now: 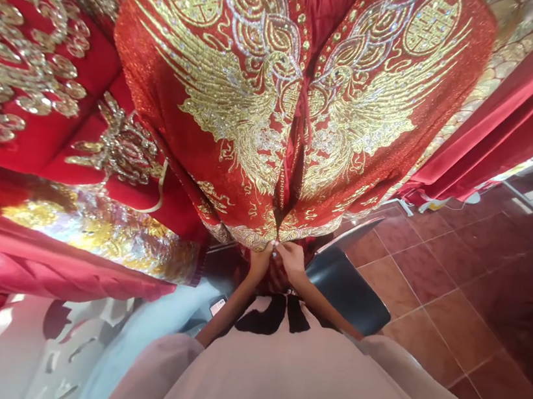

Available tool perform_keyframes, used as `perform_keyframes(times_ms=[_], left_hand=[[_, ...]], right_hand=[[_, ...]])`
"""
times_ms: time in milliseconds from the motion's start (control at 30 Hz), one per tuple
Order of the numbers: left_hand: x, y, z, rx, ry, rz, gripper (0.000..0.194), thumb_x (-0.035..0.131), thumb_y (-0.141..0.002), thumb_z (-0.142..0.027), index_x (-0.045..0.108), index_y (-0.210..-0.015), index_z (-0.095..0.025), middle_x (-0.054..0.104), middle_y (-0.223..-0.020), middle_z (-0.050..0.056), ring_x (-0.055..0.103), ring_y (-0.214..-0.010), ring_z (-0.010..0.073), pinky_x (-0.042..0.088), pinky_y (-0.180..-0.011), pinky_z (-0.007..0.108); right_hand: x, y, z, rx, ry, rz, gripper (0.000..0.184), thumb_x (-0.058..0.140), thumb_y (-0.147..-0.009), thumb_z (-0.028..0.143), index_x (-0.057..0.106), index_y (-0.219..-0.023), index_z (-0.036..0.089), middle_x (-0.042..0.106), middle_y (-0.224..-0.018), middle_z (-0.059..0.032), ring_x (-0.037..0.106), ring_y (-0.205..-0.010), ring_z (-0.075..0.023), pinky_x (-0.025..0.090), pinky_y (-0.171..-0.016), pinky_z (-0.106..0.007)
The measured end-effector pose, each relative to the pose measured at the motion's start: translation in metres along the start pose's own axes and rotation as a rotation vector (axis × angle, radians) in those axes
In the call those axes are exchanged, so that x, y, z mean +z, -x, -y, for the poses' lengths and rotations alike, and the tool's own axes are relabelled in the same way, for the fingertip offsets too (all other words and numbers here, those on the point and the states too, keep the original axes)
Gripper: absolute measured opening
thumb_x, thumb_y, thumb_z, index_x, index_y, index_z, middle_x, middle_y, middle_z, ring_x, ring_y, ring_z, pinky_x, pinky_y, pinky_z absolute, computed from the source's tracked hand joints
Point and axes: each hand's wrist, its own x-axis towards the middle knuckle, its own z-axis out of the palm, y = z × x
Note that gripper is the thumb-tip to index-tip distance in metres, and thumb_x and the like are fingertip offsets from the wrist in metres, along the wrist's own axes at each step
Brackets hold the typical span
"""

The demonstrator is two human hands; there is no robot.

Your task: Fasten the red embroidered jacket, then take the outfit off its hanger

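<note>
Two hands, one red jacket (252,158) here: it's right in front of me, gold birds (366,114) on both front panels. My left hand (262,254) and right hand (290,255) are side by side, pinching the bottom hem (308,234) where the front edges meet. Black chair (348,289) sits just right, on tiled floor (442,321).

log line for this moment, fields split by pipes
left hand: pinching jacket at hem | right hand: pinching hem beside it | jacket: red and gold, front parted above hands
</note>
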Motion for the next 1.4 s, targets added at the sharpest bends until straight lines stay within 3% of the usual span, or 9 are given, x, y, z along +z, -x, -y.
perform_keyframes(times_ms=[133,333,433,700,900,1067,1167,1300,1400], left_hand=[[0.0,0.0,-0.002,0.036,-0.031,0.017,0.014,0.072,-0.067,-0.016,0.064,-0.078,-0.015,0.067,-0.079,0.003,0.06,-0.075,0.0143,0.047,-0.078,0.025],[-0.005,0.004,-0.009,0.082,-0.108,0.067,0.012,0.073,-0.066,-0.014,0.062,-0.066,-0.016,0.064,-0.071,0.002,0.059,-0.071,0.0157,0.047,-0.077,0.026],[-0.004,0.003,-0.011,0.126,-0.151,0.063,0.015,0.075,-0.064,-0.015,0.062,-0.067,-0.018,0.064,-0.073,0.003,0.06,-0.079,0.0178,0.046,-0.082,0.027],[-0.003,0.001,-0.004,0.179,-0.236,0.064,0.025,0.075,-0.064,-0.037,0.059,-0.068,-0.017,0.066,-0.075,0.006,0.062,-0.078,0.0212,0.048,-0.084,0.036],[-0.005,-0.004,0.002,0.183,-0.261,0.068,0.04,0.076,-0.061,-0.046,0.065,-0.083,-0.014,0.069,-0.092,0.012,0.06,-0.102,0.0272,0.036,-0.104,0.043],[0.001,-0.008,0.002,0.167,-0.261,0.063,0.046,0.073,-0.061,-0.054,0.066,-0.082,-0.013,0.069,-0.091,0.013,0.062,-0.098,0.0279,0.042,-0.098,0.044],[0.006,-0.006,0.002,0.165,-0.248,0.057,0.049,0.072,-0.062,-0.057,0.065,-0.084,-0.012,0.069,-0.092,0.014,0.063,-0.098,0.0278,0.044,-0.098,0.043],[0.013,0.002,0.004,0.162,-0.232,0.042,0.054,0.072,-0.063,-0.057,0.065,-0.093,-0.013,0.067,-0.102,0.015,0.061,-0.105,0.0277,0.041,-0.103,0.042],[0.016,0.006,0.007,0.136,-0.234,0.025,0.057,0.074,-0.06,-0.057,0.065,-0.095,-0.012,0.067,-0.105,0.016,0.06,-0.107,0.0299,0.04,-0.104,0.045]], right_hand=[[0.002,-0.004,0.008,-0.118,0.116,-0.028,0.016,0.068,-0.062,0.02,0.059,-0.048,0.018,0.053,-0.046,0.0041,0.043,-0.042,-0.0056,0.033,-0.043,-0.018],[0.011,-0.003,0.018,-0.063,0.209,0.058,0.024,0.054,-0.062,0.018,0.052,-0.039,0.017,0.041,-0.031,0.0052,0.031,-0.028,-0.0046,0.02,-0.032,-0.018],[0.017,-0.004,0.028,-0.047,0.215,0.048,0.024,0.049,-0.059,0.015,0.05,-0.036,0.017,0.038,-0.029,0.006,0.028,-0.026,-0.0037,0.017,-0.031,-0.018],[0.03,0.006,0.054,-0.036,0.161,0.032,0.023,0.046,-0.058,0.016,0.047,-0.035,0.017,0.036,-0.028,0.0057,0.027,-0.024,-0.0041,0.016,-0.028,-0.019],[0.037,0.019,0.128,-0.151,0.014,0.13,0.017,0.053,-0.069,0.021,0.055,-0.054,0.014,0.039,-0.038,0.0075,0.027,-0.031,-0.0023,0.021,-0.033,-0.016],[0.033,0.026,0.167,0.192,-0.136,0.229,0.02,0.043,-0.084,0.009,0.053,-0.066,0.011,0.037,-0.043,0.0081,0.026,-0.033,-0.0006,0.023,-0.035,-0.012],[0.035,0.027,0.187,0.268,-0.099,0.249,0.026,0.036,-0.087,0.004,0.049,-0.065,0.011,0.037,-0.043,0.0071,0.026,-0.033,0.0,0.023,-0.034,-0.011],[0.048,0.044,0.249,0.223,-0.067,0.239,0.028,0.036,-0.088,0.001,0.046,-0.064,0.012,0.041,-0.045,0.0052,0.029,-0.035,0.0006,0.023,-0.034,-0.009],[0.054,0.074,0.307,0.051,-0.081,0.312,0.028,0.036,-0.089,0.003,0.048,-0.066,0.012,0.039,-0.045,0.0056,0.027,-0.036,0.0007,0.021,-0.034,-0.008]])
